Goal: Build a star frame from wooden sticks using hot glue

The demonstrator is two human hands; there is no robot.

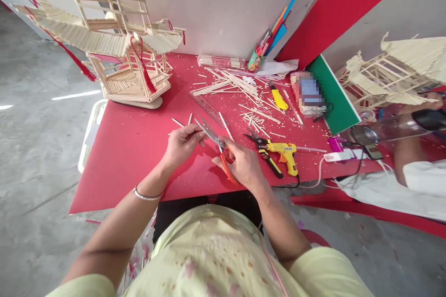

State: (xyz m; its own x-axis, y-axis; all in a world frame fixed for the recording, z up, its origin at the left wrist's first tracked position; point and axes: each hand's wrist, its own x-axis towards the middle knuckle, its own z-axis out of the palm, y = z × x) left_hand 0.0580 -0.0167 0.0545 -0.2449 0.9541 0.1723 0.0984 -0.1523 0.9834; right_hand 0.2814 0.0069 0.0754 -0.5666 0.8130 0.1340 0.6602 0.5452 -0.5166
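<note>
My right hand (244,162) grips a pair of scissors (213,135) by the orange handles, the blades pointing up and left and slightly apart. Close to the blade tips is my left hand (184,145), its thumb and fingers pinched together; whatever they hold is too small to make out. A few thin wooden sticks (177,122) lie on the red table just past the left hand. Beyond the scissors are a pen-like white stick (226,125) and a clear ruler (208,107).
A stick-built pagoda model (135,81) with red tassels stands at the left. Loose sticks (223,84) and shavings cover the back. Pliers (270,160), a yellow glue gun (284,152) and a yellow cutter (278,98) lie right. Another person's arm (406,144) is beyond a green board (335,97).
</note>
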